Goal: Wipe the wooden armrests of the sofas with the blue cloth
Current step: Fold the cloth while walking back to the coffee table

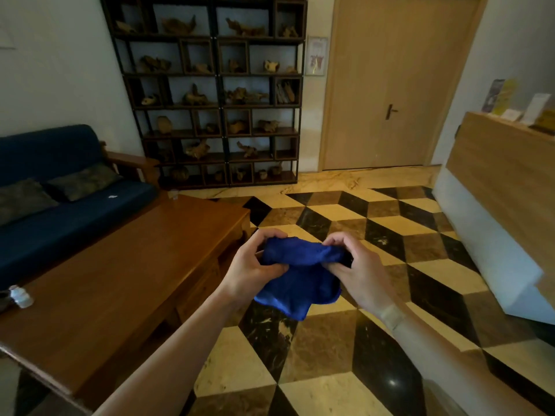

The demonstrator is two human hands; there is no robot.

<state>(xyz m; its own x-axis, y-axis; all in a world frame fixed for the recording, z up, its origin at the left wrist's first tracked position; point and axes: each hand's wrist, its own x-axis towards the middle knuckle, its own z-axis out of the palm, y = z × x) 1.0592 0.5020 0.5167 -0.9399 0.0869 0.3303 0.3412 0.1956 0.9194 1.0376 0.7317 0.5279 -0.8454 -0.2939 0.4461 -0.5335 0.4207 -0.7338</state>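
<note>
Blue cloth, bunched, held in mid-air above the chequered floor, just right of the wooden coffee table. Left hand and right hand each grip its upper edge, fingers curled into the fabric. Navy sofa with wooden armrest stands well apart, far left, before a dark display shelf.

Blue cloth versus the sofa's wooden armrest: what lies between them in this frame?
In the head view, the wooden coffee table fills the stretch between the blue cloth, held by both hands, and the armrest. The cloth hangs over the tiled floor.
</note>
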